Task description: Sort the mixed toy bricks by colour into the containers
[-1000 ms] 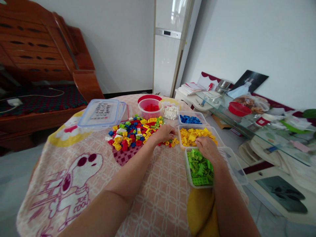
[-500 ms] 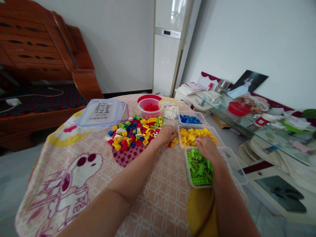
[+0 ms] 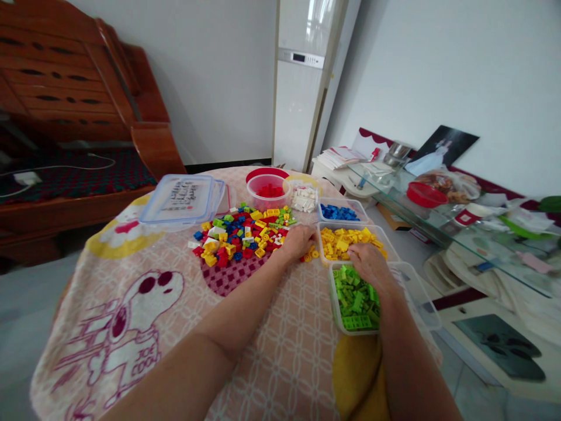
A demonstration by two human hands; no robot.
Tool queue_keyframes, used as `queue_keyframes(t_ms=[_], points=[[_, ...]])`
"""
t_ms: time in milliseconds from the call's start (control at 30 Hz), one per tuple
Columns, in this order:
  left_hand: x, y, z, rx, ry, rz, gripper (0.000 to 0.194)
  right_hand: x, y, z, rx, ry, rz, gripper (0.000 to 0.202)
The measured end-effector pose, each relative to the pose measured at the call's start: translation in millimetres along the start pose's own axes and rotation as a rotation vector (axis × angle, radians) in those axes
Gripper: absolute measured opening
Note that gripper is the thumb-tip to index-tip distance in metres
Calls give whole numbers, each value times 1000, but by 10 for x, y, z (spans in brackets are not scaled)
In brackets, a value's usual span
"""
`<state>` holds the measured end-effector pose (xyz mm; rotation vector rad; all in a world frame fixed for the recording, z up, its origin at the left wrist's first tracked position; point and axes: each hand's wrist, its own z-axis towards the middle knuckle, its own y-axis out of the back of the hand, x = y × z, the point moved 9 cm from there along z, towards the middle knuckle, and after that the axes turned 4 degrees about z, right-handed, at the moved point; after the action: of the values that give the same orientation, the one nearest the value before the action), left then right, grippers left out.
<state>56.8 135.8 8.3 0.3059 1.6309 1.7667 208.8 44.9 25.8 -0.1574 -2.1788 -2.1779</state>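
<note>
My left hand (image 3: 300,241) is at the right end of a mixed pile of toy building bricks (image 3: 245,237), beside a few loose yellow pieces (image 3: 312,255). Its fingers curl closed toward the yellow box, and whatever they hold is hidden. My right hand (image 3: 369,263) reaches over the near edge of a clear plastic box (image 3: 322,245) of yellow bricks (image 3: 339,241). Those fingers are pinched together against the yellow bricks; I cannot make out a piece between them. Just below lies a clear box of green bricks (image 3: 356,298), partly covered by my right forearm.
Blue bricks (image 3: 337,212) fill a box behind the yellow one. White bricks (image 3: 304,199) lie heaped beside a round tub (image 3: 268,202) with red bricks. Stacked clear lids (image 3: 179,199) rest at the back left. A cluttered glass shelf (image 3: 460,225) stands to the right.
The view has shifted very slightly. Both hands stay almost where they were, the left a touch farther right, with fingers still curled.
</note>
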Motion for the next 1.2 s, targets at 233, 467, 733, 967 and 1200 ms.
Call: queue_keyframes(t_ms=[233, 467, 733, 967, 1200], points=[[88, 282, 1, -195, 46, -223, 21, 6, 6, -3, -2, -15, -11, 33], [-161, 377, -30, -189, -63, -389, 23, 6, 6, 2, -9, -2, 2, 33], [3, 417, -21, -100, -29, -314, 22, -10, -15, 12, -11, 10, -5, 34], [-95, 156, -64, 137, -110, -84, 22, -3, -6, 2, -7, 6, -1, 33], [-101, 100, -88, 189, -87, 9, 19, 6, -5, 8, 0, -1, -1, 33]])
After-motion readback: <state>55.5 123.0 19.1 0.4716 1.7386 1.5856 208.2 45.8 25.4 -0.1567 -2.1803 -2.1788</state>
